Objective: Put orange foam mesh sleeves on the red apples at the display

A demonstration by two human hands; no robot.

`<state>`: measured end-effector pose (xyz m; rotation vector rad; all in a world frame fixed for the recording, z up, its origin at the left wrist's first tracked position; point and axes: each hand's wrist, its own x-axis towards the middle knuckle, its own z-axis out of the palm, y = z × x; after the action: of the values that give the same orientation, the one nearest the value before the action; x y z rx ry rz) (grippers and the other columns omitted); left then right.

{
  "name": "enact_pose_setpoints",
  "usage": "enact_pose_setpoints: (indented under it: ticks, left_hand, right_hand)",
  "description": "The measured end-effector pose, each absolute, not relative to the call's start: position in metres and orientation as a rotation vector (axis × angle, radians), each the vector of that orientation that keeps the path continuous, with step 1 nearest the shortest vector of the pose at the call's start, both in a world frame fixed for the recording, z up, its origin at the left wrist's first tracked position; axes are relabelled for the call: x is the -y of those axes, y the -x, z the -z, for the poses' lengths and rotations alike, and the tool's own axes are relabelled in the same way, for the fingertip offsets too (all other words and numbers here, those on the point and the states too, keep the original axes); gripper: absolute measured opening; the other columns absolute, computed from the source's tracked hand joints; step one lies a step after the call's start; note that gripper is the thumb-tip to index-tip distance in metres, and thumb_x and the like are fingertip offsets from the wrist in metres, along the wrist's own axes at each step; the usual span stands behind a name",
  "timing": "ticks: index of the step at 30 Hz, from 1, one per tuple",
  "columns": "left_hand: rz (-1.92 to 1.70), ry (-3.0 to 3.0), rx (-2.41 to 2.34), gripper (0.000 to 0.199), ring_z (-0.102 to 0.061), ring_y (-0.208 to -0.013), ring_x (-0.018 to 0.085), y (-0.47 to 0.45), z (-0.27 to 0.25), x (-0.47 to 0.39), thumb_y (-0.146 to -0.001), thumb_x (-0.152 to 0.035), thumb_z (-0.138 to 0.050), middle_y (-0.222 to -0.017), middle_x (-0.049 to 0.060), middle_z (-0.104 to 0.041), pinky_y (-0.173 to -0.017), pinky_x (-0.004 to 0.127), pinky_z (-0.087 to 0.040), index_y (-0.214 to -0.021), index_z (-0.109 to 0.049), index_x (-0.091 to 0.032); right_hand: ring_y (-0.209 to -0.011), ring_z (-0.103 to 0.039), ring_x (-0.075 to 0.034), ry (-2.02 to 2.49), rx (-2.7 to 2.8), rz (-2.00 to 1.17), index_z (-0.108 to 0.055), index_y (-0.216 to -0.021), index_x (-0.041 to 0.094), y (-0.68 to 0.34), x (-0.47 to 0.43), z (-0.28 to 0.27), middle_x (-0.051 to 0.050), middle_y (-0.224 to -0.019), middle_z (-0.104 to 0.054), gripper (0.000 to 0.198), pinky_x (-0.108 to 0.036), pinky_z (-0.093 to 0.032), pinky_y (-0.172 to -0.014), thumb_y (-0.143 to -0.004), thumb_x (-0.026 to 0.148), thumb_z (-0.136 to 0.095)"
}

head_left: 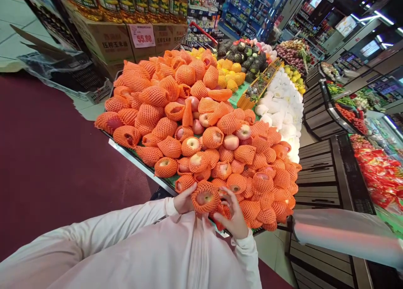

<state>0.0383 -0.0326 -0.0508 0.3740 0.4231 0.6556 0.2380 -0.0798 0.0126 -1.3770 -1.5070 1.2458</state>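
Close to my body, an apple in an orange foam net (205, 197) is held at the near edge of the fruit stand. My left hand (185, 200) grips it from its left side, the thumb along the net. On the other side my right hand (232, 213) is apart from the apple, fingers spread and slightly curled, with nothing seen in it. Just beyond both hands lies a large heap of apples (231, 142), most in orange foam nets and a few bare. Part of my left hand is hidden behind the held apple.
White-netted fruit (280, 108) lies right of the heap, with dark-netted fruit (248, 56) behind. Oil bottles (126, 3) stand on cartons (110, 41) at the back left. A plastic bag roll (346, 234) juts in at right. Crates (72, 75) sit on the floor.
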Motion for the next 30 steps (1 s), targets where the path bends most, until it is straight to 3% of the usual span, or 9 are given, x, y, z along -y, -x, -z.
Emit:
enact_pose_setpoints:
  ticks: [2, 4, 7, 12, 18, 21, 25, 27, 30]
  left_hand:
    - [-0.537, -0.389, -0.363, 0.070, -0.066, -0.082, 0.026, -0.034, 0.051, 0.033, -0.073, -0.075, -0.056, -0.097, 0.013, -0.071, -0.076, 0.039, -0.049, -0.112, -0.067, -0.018]
    - [-0.511, -0.455, -0.352, 0.068, -0.063, -0.076, 0.025, -0.031, 0.050, 0.034, -0.075, -0.074, -0.054, -0.098, 0.013, -0.070, -0.067, 0.037, -0.047, -0.115, -0.066, -0.021]
    - [-0.529, -0.540, -0.379, 0.060, -0.062, -0.086, 0.027, -0.026, 0.047, 0.030, -0.079, -0.071, -0.050, -0.104, 0.012, -0.066, -0.066, 0.036, -0.046, -0.116, -0.065, -0.026]
    - [-0.550, -0.645, -0.428, 0.071, -0.049, -0.118, 0.028, -0.012, 0.043, 0.017, -0.077, -0.076, -0.051, -0.131, 0.013, -0.054, -0.081, 0.034, -0.045, -0.124, -0.060, -0.025]
    - [-0.449, -0.689, -0.355, 0.069, -0.056, -0.103, 0.025, 0.012, 0.036, 0.000, -0.078, -0.072, -0.053, -0.126, 0.014, -0.059, -0.083, 0.033, -0.042, -0.121, -0.063, -0.020]
    - [-0.421, -0.745, -0.307, 0.062, -0.057, -0.098, 0.023, 0.021, 0.031, -0.008, -0.082, -0.068, -0.052, -0.120, 0.014, -0.062, -0.076, 0.029, -0.041, -0.115, -0.066, -0.018]
    - [-0.442, -0.778, -0.312, 0.051, -0.059, -0.093, 0.021, 0.036, 0.025, -0.021, -0.081, -0.058, -0.062, -0.119, 0.013, -0.063, -0.066, 0.026, -0.041, -0.113, -0.066, -0.018]
    - [-0.525, -0.809, -0.403, 0.046, -0.060, -0.089, 0.020, 0.043, 0.023, -0.030, -0.082, -0.053, -0.062, -0.116, 0.012, -0.064, -0.067, 0.026, -0.042, -0.111, -0.065, -0.017]
    - [-0.780, -0.945, -0.626, 0.036, -0.060, -0.088, 0.019, 0.052, 0.021, -0.054, -0.085, -0.046, -0.059, -0.107, 0.009, -0.066, -0.076, 0.029, -0.045, -0.106, -0.065, -0.017]
  right_hand:
    - [-0.135, -0.043, -0.031, 1.362, 1.606, -1.230, -0.034, -0.145, 0.026, -0.225, 0.080, -0.010, -0.014, -0.149, -0.041, 0.099, -0.048, -0.041, -0.107, -0.061, 0.035, -0.086]
    - [-0.137, -0.039, -0.032, 1.422, 1.554, -1.119, -0.029, -0.146, 0.023, -0.208, 0.077, 0.003, -0.016, -0.149, -0.040, 0.112, -0.051, -0.034, -0.113, -0.053, 0.036, -0.090]
    - [-0.130, -0.048, -0.031, 1.500, 1.300, -0.967, -0.037, -0.137, 0.020, -0.192, 0.071, 0.030, -0.017, -0.140, -0.048, 0.097, -0.049, -0.037, -0.111, -0.056, 0.040, -0.086]
    - [-0.117, -0.057, -0.031, 1.717, 0.934, -0.649, -0.042, -0.129, 0.016, -0.215, 0.054, 0.026, -0.019, -0.130, -0.054, 0.079, -0.052, -0.045, -0.101, -0.066, 0.050, -0.075]
    - [-0.127, -0.043, -0.038, 1.985, 1.149, 0.266, -0.037, -0.139, 0.009, -0.272, 0.008, -0.003, -0.025, -0.136, -0.047, 0.090, -0.057, -0.033, -0.105, -0.067, 0.047, -0.076]
    - [-0.123, -0.038, -0.046, 2.244, 1.310, 0.363, -0.047, -0.137, 0.016, -0.278, -0.011, 0.009, -0.022, -0.133, -0.052, 0.079, -0.066, -0.028, -0.096, -0.070, 0.050, -0.072]
    - [-0.125, -0.034, -0.047, 2.346, 1.386, 0.361, -0.048, -0.139, 0.023, -0.268, -0.027, 0.023, -0.019, -0.147, -0.042, 0.085, -0.067, -0.028, -0.092, -0.069, 0.069, -0.063]
    - [-0.128, -0.031, -0.048, 2.338, 1.377, 0.418, -0.047, -0.140, 0.022, -0.259, -0.028, 0.022, -0.020, -0.150, -0.038, 0.092, -0.067, -0.028, -0.092, -0.066, 0.075, -0.061]
    - [-0.130, -0.034, -0.044, 2.133, 1.523, 0.548, -0.049, -0.138, 0.019, -0.236, -0.018, 0.018, -0.018, -0.139, -0.052, 0.082, -0.065, -0.024, -0.099, -0.073, 0.068, -0.063]
